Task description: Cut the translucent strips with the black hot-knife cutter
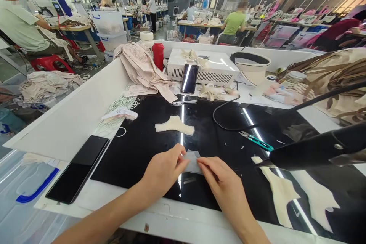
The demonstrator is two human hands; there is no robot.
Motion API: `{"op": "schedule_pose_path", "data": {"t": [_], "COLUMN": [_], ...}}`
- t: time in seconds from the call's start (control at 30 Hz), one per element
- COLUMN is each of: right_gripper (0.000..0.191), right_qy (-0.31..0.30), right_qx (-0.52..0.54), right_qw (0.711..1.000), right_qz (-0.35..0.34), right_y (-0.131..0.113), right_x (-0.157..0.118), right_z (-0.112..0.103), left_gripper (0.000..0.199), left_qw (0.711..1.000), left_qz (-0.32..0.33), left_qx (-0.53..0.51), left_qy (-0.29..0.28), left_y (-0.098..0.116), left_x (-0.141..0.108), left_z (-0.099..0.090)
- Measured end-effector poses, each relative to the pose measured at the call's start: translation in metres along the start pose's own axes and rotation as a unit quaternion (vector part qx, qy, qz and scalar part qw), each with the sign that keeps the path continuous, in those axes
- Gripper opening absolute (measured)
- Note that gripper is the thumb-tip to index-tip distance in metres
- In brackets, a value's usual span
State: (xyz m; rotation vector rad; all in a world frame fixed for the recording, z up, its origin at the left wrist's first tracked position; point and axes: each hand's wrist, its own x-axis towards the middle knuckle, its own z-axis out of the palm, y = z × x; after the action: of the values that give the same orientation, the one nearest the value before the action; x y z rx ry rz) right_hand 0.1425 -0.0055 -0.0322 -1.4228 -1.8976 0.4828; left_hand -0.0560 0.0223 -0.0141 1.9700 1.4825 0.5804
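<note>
Between my two hands is a small, thin, whitish translucent piece (192, 163), held over the glossy black board (137, 160). My left hand (164, 169) pinches its left edge between thumb and fingers. At the opposite edge, my right hand (220, 177) has its thumb and fingertips closed on the piece. Just beyond them a cream fabric cutout (175, 125) lies flat. Two more cutouts rest to the right, a yellowish one (277, 190) and a paler one (316, 196). Teal-handled thread snips (259, 142) lie near them.
A black tool (317, 148) with a cable juts in from the right, over the yellowish cutout. A dark phone (78, 167) lies at left; another phone (190, 78) leans against a white box (203, 68). Beige fabric strips (143, 65) and pale cord (121, 103) lie at back left.
</note>
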Motion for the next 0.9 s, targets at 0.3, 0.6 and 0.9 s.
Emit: {"op": "schedule_pose_path", "data": {"t": [0.3, 0.6, 0.9], "right_gripper": [0.026, 0.029, 0.03], "right_qy": [0.013, 0.008, 0.009], "right_qx": [-0.15, -0.157, -0.162], "right_qw": [0.986, 0.986, 0.985], "right_qz": [-0.077, -0.06, -0.054], "right_y": [0.008, 0.01, 0.009], "right_x": [-0.004, -0.003, -0.003], "right_z": [0.012, 0.015, 0.016], "left_gripper": [0.016, 0.014, 0.014], "left_qw": [0.962, 0.956, 0.953], "left_qz": [0.15, 0.167, 0.167], "left_qx": [0.213, 0.221, 0.238], "left_qy": [0.082, 0.094, 0.085], "left_y": [-0.015, -0.016, -0.017], "left_x": [-0.003, -0.004, -0.005], "left_z": [0.016, 0.017, 0.016]}}
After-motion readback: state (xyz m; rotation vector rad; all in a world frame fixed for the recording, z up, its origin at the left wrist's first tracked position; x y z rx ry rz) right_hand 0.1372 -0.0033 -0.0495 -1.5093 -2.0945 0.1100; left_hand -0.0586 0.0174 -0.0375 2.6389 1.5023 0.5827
